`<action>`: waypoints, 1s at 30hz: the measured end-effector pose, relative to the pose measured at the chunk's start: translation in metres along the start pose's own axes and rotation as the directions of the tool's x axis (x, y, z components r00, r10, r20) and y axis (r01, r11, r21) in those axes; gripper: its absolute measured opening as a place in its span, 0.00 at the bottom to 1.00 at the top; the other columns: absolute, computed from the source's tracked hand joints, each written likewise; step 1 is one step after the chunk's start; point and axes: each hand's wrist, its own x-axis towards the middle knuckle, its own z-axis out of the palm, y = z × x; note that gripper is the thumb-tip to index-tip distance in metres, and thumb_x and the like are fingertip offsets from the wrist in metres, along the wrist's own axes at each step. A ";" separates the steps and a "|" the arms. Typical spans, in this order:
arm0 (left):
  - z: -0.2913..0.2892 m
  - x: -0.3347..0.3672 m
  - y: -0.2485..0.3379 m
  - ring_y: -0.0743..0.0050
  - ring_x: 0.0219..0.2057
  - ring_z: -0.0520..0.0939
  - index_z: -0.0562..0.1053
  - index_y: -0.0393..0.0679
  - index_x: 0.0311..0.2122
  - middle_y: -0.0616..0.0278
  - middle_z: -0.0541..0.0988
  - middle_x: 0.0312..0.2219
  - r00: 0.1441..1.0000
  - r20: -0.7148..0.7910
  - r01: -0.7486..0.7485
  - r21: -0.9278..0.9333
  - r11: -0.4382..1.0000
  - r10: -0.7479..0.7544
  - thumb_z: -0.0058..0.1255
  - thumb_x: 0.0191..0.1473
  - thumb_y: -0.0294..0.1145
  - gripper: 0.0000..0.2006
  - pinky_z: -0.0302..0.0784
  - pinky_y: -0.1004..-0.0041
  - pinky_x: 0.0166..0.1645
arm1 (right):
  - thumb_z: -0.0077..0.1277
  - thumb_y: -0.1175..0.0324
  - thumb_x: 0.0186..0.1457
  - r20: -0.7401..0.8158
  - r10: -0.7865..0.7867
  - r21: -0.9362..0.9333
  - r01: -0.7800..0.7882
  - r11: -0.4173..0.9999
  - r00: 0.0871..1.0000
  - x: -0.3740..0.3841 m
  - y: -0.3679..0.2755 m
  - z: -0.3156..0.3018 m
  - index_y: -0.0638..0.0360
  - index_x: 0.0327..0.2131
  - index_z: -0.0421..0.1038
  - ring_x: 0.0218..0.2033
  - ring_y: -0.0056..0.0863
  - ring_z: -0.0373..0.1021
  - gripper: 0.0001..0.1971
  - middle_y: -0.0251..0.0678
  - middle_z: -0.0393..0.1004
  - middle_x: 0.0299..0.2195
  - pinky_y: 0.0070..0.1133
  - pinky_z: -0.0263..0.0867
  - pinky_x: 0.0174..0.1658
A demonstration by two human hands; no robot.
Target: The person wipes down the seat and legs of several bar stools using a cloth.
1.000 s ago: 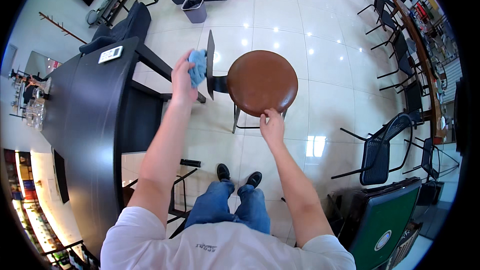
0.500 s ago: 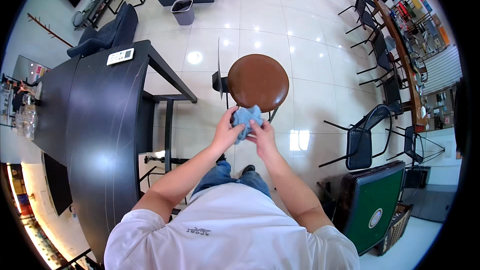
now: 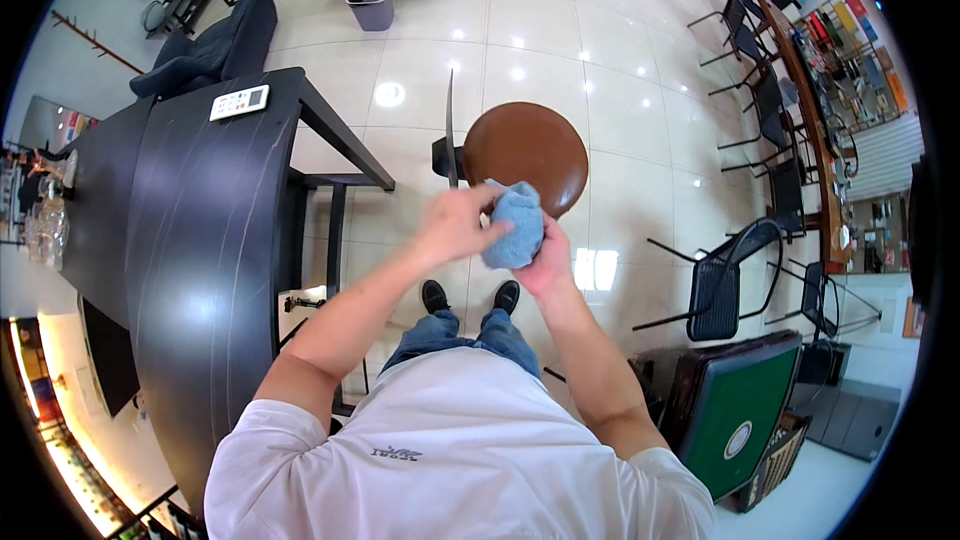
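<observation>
A bunched light-blue cloth point(image 3: 518, 227) is between my two hands, in front of my body. My right hand point(image 3: 549, 258) is wrapped round its right and lower side. My left hand point(image 3: 462, 226), a little smeared by motion, grips its left edge with thumb and fingers. Just beyond the cloth stands a stool with a round, glossy brown seat point(image 3: 530, 152). The cloth overlaps the seat's near edge in view; whether they touch I cannot tell.
On my left is a long black table point(image 3: 210, 200) with a white remote control point(image 3: 240, 102) on it. A black chair point(image 3: 716, 290) and a green-topped folded table point(image 3: 750, 420) stand to the right. Farther off are a grey bin point(image 3: 372, 8) and a dark armchair point(image 3: 240, 35).
The cloth has been gathered into a more compact bundle and shifted slightly right and away from me. My right hand has moved round its side. Both shoes now show below the hands.
</observation>
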 end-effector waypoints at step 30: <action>-0.073 0.213 -0.098 0.45 0.23 0.84 0.68 0.25 0.30 0.42 0.77 0.24 0.832 0.266 0.549 -0.267 0.792 -0.488 0.48 0.48 0.23 0.09 0.87 0.52 0.31 | 0.32 0.58 0.64 -0.161 -0.025 0.483 0.101 0.870 0.987 0.097 0.080 0.068 0.58 0.48 0.72 0.46 0.38 0.74 0.21 0.38 0.78 0.44 0.37 0.71 0.51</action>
